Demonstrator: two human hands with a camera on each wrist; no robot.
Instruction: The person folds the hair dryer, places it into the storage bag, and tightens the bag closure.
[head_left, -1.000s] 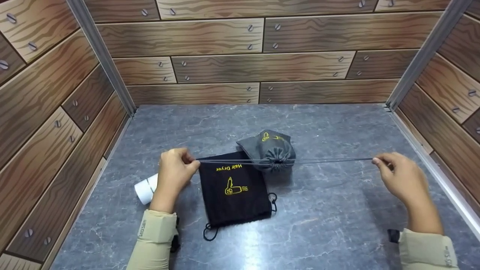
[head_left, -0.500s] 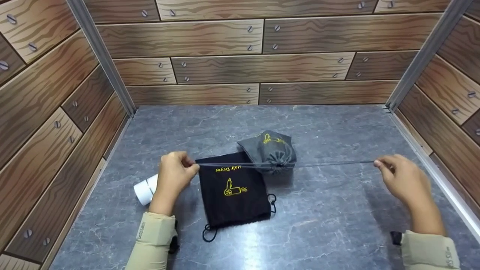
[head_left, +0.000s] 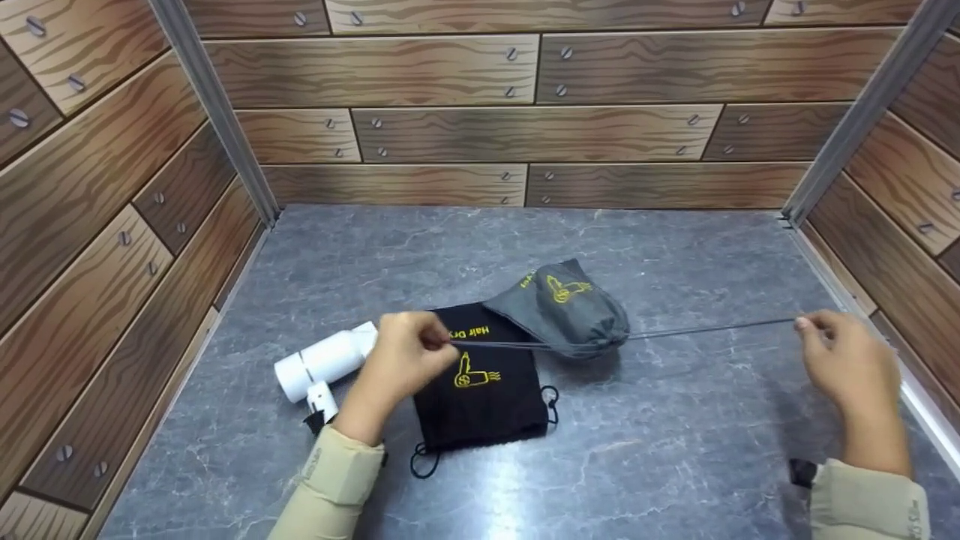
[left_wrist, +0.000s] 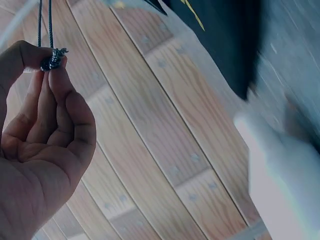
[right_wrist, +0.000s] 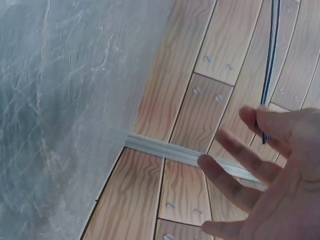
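Note:
A grey drawstring pouch [head_left: 574, 307] with a yellow hair-dryer print bulges at the middle of the table, its mouth gathered tight. Its drawstring [head_left: 712, 328] stretches taut both ways from the mouth. My left hand [head_left: 405, 356] pinches one end between thumb and fingers; in the left wrist view the knot [left_wrist: 54, 61] sits at the fingertips. On the far right, my right hand [head_left: 851, 360] pinches the other end, its remaining fingers loosely spread in the right wrist view. A black drawstring bag [head_left: 487, 405] printed "Hair Dryer" lies flat, partly under the left-hand cord and beside the pouch.
A white hair dryer [head_left: 326, 364] lies on the grey marbled table [head_left: 675, 465], left of the left hand and partly behind that forearm. Wood-patterned walls [head_left: 442, 135] enclose the back and both sides. Black cord loops [head_left: 425, 461] stick out from the black bag's corners.
Both hands have shifted right with the taut drawstring. The grey pouch has been drawn right and turned, its gathered mouth now pointing right. More of the hair dryer shows. The black bag stays put.

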